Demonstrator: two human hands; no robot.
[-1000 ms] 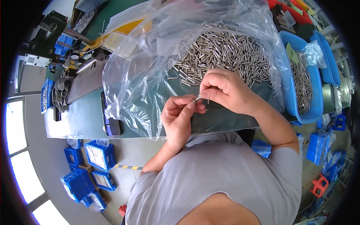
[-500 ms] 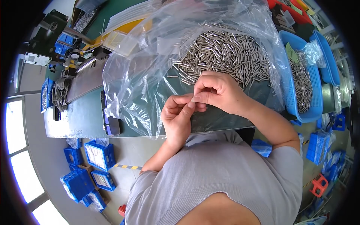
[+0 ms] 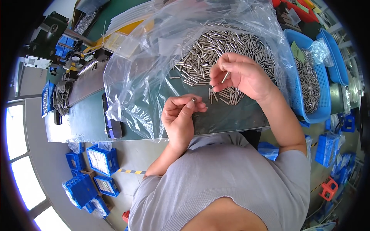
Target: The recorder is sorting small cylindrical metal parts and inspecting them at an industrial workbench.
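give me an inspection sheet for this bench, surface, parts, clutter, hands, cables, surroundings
Surface: dark green tabletop, partly under crumpled clear plastic sheeting.
Parts: loose heap of slim silvery metal pins; more in a perforated blue plastic basket at right.
Clutter: the sheeting's loose folds spread left of the heap.
Hands: left hand pinches a small metal piece; right hand holds a thin silvery metal pin.
Cables: nothing seen.
Surroundings: blue plastic crates and a red plastic stool on the floor.
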